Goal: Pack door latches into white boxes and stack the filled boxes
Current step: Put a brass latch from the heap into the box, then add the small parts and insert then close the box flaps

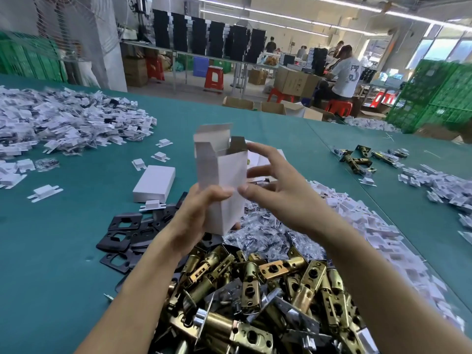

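White T-shirt back (348,72): you can read a large "3"; the rest blurs.
Brown cardboard carton (293,81): dark print you cannot read.

Two bare forearms show on either side of the heap of brass-coloured metal door latches (255,290), the left forearm (132,290) and the right forearm (370,277) both slim, with skin showing all the way to the wrists. Above the heap's far edge, the left hand (196,213) and right hand (275,190) have slender fingers and short-cut thumbnails
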Tool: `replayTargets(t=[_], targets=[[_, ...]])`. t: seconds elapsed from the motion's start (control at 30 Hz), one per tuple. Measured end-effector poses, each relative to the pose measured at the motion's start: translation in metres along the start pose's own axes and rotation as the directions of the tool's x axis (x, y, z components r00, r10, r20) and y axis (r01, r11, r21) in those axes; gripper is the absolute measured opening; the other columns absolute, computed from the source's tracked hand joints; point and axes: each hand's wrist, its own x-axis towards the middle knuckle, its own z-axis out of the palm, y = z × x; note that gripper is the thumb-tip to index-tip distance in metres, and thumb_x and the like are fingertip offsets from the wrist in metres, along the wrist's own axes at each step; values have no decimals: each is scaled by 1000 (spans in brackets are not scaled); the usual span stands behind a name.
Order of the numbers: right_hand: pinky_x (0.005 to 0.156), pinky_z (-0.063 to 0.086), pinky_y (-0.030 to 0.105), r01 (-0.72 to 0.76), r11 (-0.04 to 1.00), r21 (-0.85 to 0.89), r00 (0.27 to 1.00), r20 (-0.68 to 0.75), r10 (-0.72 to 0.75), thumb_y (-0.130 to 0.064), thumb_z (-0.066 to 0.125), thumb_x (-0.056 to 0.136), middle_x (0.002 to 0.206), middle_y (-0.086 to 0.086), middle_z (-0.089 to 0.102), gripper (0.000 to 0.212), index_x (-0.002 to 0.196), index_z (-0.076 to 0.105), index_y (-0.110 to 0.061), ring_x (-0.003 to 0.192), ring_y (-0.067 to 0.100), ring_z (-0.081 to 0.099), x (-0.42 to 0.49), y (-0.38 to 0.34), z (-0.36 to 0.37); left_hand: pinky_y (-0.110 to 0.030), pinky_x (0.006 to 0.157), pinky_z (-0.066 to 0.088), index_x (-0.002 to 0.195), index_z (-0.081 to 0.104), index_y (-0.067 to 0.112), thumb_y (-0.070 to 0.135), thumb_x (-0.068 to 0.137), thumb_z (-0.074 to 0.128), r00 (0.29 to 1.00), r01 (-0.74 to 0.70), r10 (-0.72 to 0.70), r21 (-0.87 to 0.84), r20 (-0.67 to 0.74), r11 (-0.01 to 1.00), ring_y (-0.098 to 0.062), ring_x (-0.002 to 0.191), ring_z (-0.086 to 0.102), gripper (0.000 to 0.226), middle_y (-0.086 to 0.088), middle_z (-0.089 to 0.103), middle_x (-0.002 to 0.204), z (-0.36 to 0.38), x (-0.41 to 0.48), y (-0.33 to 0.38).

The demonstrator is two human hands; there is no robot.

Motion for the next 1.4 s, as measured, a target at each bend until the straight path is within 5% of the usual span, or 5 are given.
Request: replayTargets(t=[0.37,0.67,0.93,1.2,1.4], targets=[[62,54,21,92,973,210,991,-117,-69,-14,65,95,108,0,66,69,139,34,-57,70,20,73,-8,19,19,-40,52,57,109,57,23,47,62,86,908,-26,26,6,-418,1000,-30,83,74,61,-12,69,107,2,5,-2],[62,59,46,135,990,38,976,-174,-127,-16,69,92,88,4,53,60,132,40,-51,66,30,65,-9,24,16,-38,53,59,111,64,38,52,72,78,978,-82,106,134,-181,988,-21,84,74,43,2,72,103,4,4,-3],[66,55,22,-134,987,-91,955,-278,104,-27,66,92,92,-4,66,50,138,49,-28,75,10,68,-18,53,-39,-36,48,57,92,72,43,56,76,76,972,-41,45,21,-229,999,-25,81,74,21,3,75,94,3,2,0],[102,44,49,-711,400,-578,696,-499,515,-11,49,89,136,20,53,53,139,50,-27,119,40,49,-61,134,-124,-36,50,57,92,76,36,46,78,70,947,-129,55,-215,-317,968,-19,82,73,18,2,74,93,4,1,7],[98,43,45,-671,375,-640,713,-418,563,-14,50,94,142,5,55,47,135,51,-38,126,33,50,-67,145,-126,-39,55,59,97,73,41,35,84,65,961,-143,92,-185,-262,972,-15,86,72,17,7,74,98,4,0,4]])
